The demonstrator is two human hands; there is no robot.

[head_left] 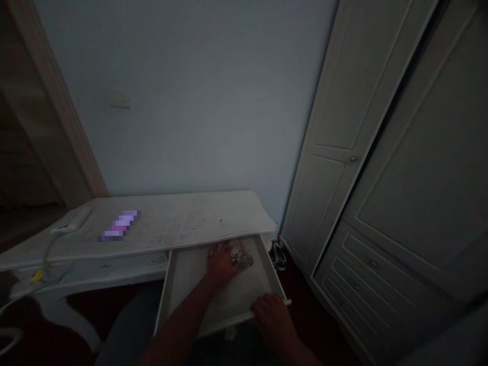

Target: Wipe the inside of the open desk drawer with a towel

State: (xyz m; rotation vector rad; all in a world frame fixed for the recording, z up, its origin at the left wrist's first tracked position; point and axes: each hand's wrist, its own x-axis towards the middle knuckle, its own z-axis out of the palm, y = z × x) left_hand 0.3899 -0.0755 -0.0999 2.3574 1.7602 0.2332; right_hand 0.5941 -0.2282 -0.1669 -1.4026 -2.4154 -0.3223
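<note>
One drawer (236, 300) stands pulled out from the white surface (206, 211), and a small patterned item (244, 260) lies inside it, toward the back. The left hand (221, 264) reaches in at that item, though I cannot tell whether it grasps it; the right hand (271, 312) grips the drawer's front edge.

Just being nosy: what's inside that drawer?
The drawer holds a dark-and-light patterned item, too blurred to identify, beside the left hand. Anything under that hand or farther back beneath the desktop is hidden.
</note>
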